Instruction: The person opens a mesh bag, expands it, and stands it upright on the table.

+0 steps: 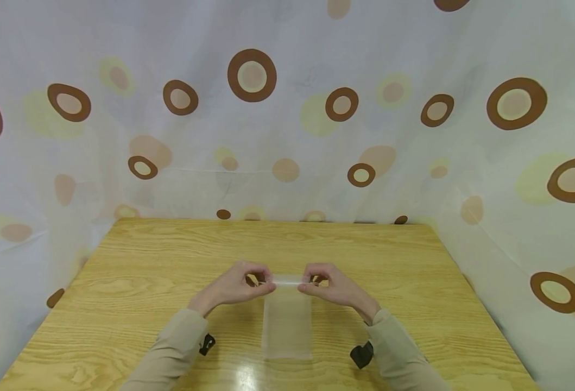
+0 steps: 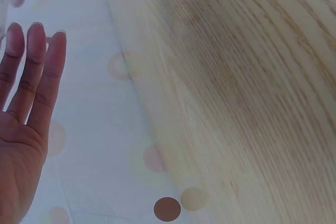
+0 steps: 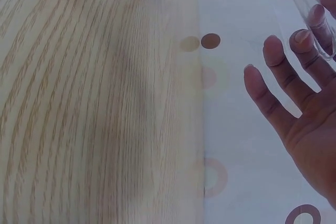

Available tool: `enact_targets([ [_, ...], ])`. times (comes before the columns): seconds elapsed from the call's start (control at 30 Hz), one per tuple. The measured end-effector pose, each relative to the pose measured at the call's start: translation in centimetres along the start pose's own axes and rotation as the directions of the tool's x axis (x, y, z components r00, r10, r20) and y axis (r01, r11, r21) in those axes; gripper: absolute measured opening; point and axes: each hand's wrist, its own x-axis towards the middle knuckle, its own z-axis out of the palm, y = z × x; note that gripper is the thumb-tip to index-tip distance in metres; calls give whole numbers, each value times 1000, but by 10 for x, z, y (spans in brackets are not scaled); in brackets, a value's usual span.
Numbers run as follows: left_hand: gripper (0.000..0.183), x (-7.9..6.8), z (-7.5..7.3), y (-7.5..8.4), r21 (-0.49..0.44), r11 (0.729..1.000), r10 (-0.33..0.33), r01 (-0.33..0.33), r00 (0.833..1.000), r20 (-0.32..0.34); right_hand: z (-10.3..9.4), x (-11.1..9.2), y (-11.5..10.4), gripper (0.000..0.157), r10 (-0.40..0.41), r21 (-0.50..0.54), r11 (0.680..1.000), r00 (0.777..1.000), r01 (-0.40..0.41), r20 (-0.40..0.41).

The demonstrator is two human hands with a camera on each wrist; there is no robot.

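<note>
Fingers (image 1: 261, 291) | left hand (image 1: 235, 284), right hand (image 1: 335, 285): pinching clear plastic bag (image 1: 287, 328) near top | wood tabletop (image 1: 287, 244) showing through

Cannot see upper corners of the clear sheet (image 1: 287, 328), covered by the left grip (image 1: 235, 283) and right grip (image 1: 336, 287). Cannot identify the black pieces (image 1: 207, 344) beside the sheet, partly behind sleeves (image 1: 182, 338). Lose the near edge of the bench (image 1: 121, 282), cropped below the sheet in head view.
</note>
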Motion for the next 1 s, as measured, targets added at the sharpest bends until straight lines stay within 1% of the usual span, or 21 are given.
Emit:
enact_targets([
  [0.23,10,0,-2,-2,20,999,29,-29,1000,4,1,2,-2,15,-3,-9,1000,1000,3,6],
  [0.33,10,-1,-2,-3,20,999,31,-31,1000,-1,1,2,-2,15,-5,-10,1000,1000,5,5],
  [0.43,10,-1,-1,-3,-4,1000,26,-26,1000,-4,1,2,-1,15,-10,-13,1000,1000,10,-5],
  [0.53,11,0,-1,-2,-39,999,7,-7,1000,-7,1,2,-1,15,-9,-7,1000,1000,9,-20],
  [0.63,11,1,-1,-2,-71,997,-9,8,1000,-16,1,2,-2,12,9,14,1000,1000,-8,-30],
  [0.8,11,1,-1,0,-119,993,-17,14,1000,-27,0,2,-3,8,19,50,999,999,-17,-36],
  [1.0,12,4,1,2,-139,990,-17,13,999,-27,0,1,-6,12,27,89,996,999,-23,-44],
])
